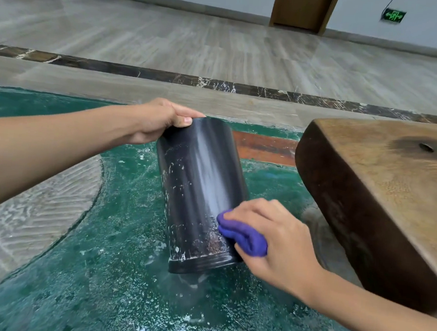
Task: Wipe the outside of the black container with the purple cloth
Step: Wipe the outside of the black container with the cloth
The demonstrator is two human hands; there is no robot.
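Here: one black container (199,190), left grip (160,119) clasping rim; right grip (272,230) pinching one purple cloth (243,236).

I saw the black container (199,190) as a tall dark cylinder with a ridged band at its near end, tilted so its far end leaned left. Pale scuffs and white specks marked its side, with a glossy streak down the middle. The purple cloth (243,236) was bunched into a small wad, touching the container's right side near the lower, near end.
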